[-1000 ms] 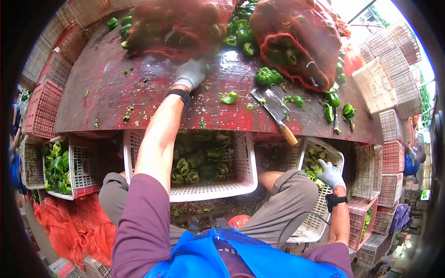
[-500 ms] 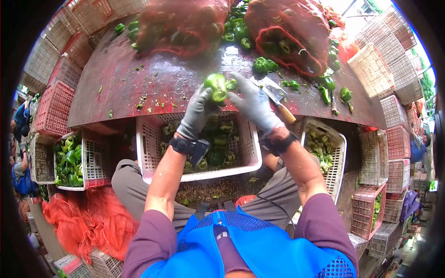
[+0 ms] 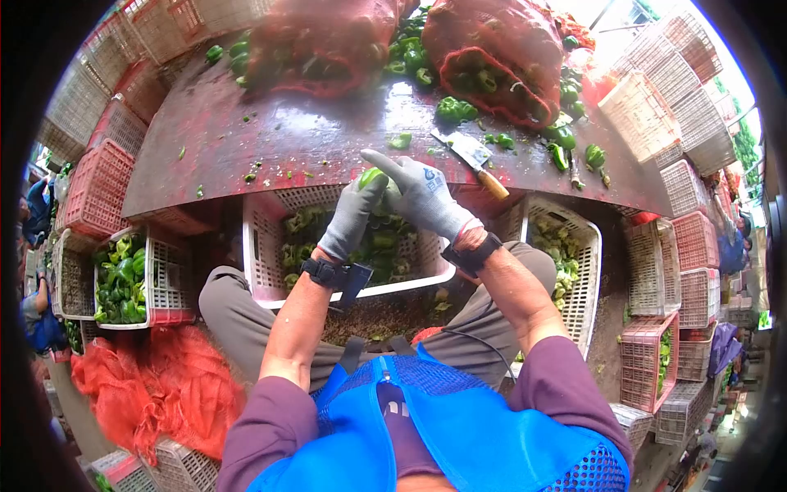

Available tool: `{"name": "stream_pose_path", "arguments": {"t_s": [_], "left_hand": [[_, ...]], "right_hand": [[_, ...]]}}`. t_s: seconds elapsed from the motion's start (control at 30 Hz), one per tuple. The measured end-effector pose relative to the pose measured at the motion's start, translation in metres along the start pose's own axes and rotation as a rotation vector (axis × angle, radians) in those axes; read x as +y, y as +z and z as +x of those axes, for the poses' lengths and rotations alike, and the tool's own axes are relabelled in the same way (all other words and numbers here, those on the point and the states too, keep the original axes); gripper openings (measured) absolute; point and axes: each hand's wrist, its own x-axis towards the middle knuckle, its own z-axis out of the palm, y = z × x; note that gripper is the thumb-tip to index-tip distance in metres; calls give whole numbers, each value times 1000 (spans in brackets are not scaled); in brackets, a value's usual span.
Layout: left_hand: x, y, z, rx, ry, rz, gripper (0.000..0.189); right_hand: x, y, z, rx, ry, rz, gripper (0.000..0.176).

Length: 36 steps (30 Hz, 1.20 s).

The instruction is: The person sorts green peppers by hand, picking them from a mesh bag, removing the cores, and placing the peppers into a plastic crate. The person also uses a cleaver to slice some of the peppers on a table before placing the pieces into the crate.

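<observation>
Both hands wear grey gloves and meet above the near edge of the table. My left hand [image 3: 354, 215] is closed around a green bell pepper [image 3: 370, 176], mostly hidden by the fingers. Against the pepper's other side, my right hand [image 3: 424, 195] grips with its lower fingers, while its index finger stretches over the top. A small green pepper piece [image 3: 400, 141] lies on the table just beyond the hands. To the right rests a knife [image 3: 469, 153] with a wide blade and wooden handle. Below the hands stands a white crate [image 3: 256, 246] with green peppers inside.
Red mesh sacks of peppers [image 3: 492, 49] stand on the dark table [image 3: 221, 156], with loose peppers [image 3: 455, 109] nearby. A crate of pale trimmings [image 3: 592, 287] is at my right. Another pepper-filled crate [image 3: 152, 279] and red netting [image 3: 164, 385] are at left. Stacked crates [image 3: 98, 189] flank both sides.
The pepper and both hands have come lower and nearer to me. My right hand has closed in against the pepper. A green piece now lies on the table beyond them.
</observation>
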Motion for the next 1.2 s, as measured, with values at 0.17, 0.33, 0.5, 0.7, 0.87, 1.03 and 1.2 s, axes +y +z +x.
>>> {"name": "stream_pose_path", "arguments": {"t_s": [0.17, 0.33, 0.5, 0.7, 0.87, 1.03, 1.2], "left_hand": [[-11, 10, -5, 21, -32, -102, 38], [-28, 17, -4, -32, -120, -276, 38], [-45, 18, -1, -135, -150, -50, 34], [-33, 7, 26, -77, 267, 1486, 61], [-18, 18, 141, 57, 457, 1662, 55], [-36, 11, 183, -55, 338, 1749, 31], [-30, 4, 101, -230, 254, 1697, 28]], "right_hand": [[5, 2, -12, -28, 178, 471, 70], [34, 27, -37, 11, 521, 1302, 71], [62, 9, -74, -266, 601, 1339, 66], [113, -127, -127, -378, 783, -6, 52], [167, -145, -152, -578, 789, -366, 55], [206, -100, -54, -249, 604, -120, 66], [259, -30, 64, -149, 465, -219, 78]]}}
